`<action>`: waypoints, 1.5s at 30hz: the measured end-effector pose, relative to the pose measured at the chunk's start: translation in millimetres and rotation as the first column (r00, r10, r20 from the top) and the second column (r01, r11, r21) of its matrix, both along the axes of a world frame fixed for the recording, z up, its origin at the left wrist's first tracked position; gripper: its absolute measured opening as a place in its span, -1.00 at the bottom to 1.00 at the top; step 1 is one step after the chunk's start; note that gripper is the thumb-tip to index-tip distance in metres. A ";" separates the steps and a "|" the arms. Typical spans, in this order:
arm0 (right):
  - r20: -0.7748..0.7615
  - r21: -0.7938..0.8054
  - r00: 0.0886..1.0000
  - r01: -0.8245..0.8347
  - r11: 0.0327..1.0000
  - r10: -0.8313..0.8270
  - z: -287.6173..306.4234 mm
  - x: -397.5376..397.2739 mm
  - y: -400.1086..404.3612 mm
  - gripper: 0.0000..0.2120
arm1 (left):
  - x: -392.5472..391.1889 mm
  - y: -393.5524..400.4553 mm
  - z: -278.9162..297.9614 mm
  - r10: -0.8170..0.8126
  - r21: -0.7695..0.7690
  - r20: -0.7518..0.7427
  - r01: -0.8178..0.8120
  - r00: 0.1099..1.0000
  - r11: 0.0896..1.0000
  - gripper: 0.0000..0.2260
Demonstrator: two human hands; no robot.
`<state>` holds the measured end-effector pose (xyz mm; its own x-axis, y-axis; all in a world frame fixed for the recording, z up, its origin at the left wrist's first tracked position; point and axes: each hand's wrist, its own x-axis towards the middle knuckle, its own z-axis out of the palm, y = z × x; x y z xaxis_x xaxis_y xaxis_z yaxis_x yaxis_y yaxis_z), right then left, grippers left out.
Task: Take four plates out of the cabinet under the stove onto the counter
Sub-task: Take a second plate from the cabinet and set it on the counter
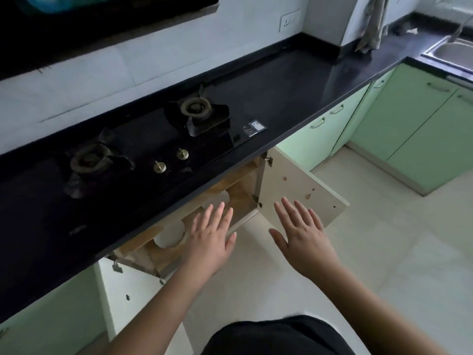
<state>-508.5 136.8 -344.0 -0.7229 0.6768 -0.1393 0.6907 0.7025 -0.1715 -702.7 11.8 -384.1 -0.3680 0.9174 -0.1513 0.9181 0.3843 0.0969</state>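
Note:
The cabinet (243,198) under the two-burner stove (143,142) stands with both doors swung out. Inside, on a wooden shelf, a white plate (170,235) shows at the lower left, and another white plate (217,199) peeks out further right behind my fingers. The black counter (294,98) overhangs and hides most of the inside. My left hand (213,235) hovers flat, fingers spread, in front of the opening. My right hand (302,231) is also flat and spread, in front of the right door (304,190). Neither hand holds anything.
The left door (120,298) sticks out below the counter edge. Green cabinet fronts (409,134) line the corner at the right, with a steel sink (453,52) above them. A grey cloth (376,21) hangs by the wall. Pale floor tiles (384,252) spread to the right.

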 end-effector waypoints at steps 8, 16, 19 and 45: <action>-0.012 -0.022 0.974 -0.228 0.973 0.228 -23.9 -44.6 98.6 -0.34 | -9.8 54.7 -8.4 0.230 -0.037 -0.021 -0.231 0.973 0.972 -0.44; 0.022 -0.050 0.909 -0.414 0.909 0.415 -42.9 -79.5 184.2 -0.34 | 1.1 115.0 -9.1 0.401 -0.020 0.008 -0.401 0.916 0.916 -0.47; 0.032 -0.070 0.890 -0.451 0.890 0.454 -50.0 -93.1 196.4 -0.35 | 4.9 116.3 -16.5 0.447 -0.045 0.048 -0.446 0.893 0.894 -0.45; 0.053 -0.143 0.836 -0.535 0.833 0.546 -190.4 -162.4 182.8 -0.39 | -44.1 125.3 -195.0 0.463 -0.179 0.050 -0.449 0.885 0.876 -0.41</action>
